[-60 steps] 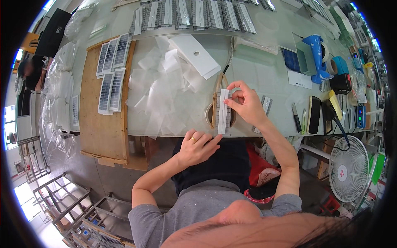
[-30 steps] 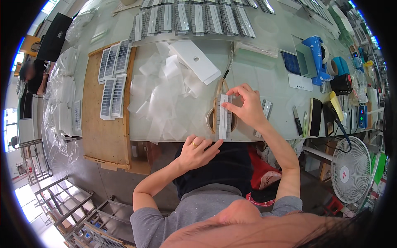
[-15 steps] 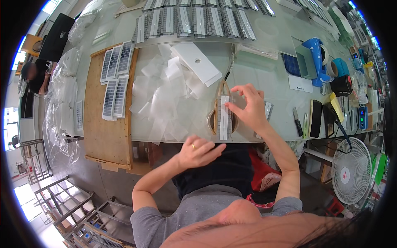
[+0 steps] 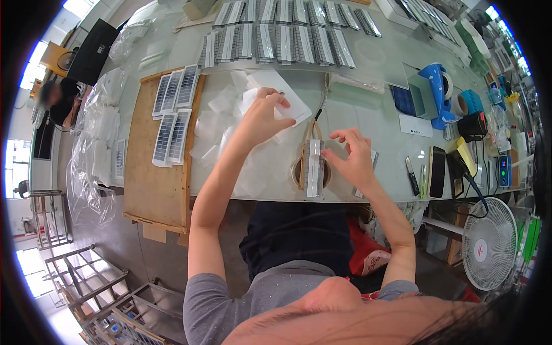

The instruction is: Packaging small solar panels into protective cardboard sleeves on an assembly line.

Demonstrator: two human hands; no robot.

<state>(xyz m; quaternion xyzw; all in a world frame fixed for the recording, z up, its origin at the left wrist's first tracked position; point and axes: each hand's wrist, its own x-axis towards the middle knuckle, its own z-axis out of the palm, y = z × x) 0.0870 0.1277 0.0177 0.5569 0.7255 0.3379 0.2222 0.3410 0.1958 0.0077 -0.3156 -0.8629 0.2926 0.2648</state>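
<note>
My left hand [image 4: 265, 119] is raised over a white board with a round hole [image 4: 296, 103], its thumb and fingers apart and nothing visible between them. Thin translucent sheets [image 4: 221, 135] lie loosely around and beneath that forearm. A narrow grey gridded strip with a pale band down its middle [image 4: 314, 169] rests lengthwise over a round holder [image 4: 328, 175] near the table's front edge. Along its left side runs a thin wooden piece [image 4: 301, 167]. My right hand [image 4: 355, 156] hovers at the strip's upper right, thumb and fingers spread. Another strip [image 4: 368, 178] lies partly hidden behind the right wrist.
On the left, a wooden board [image 4: 144, 198] carries several small solar panels [image 4: 171, 138]. Rows of similar strips [image 4: 284, 43] lie at the back. A knife [image 4: 412, 176], a phone [image 4: 437, 172] and a blue tape dispenser [image 4: 438, 95] are at right, above a fan [image 4: 489, 247].
My left hand has moved from the table's front edge forward, over the white board and sheets. The right hand has stayed by the strip, shifting slightly. The view has shifted a little.
</note>
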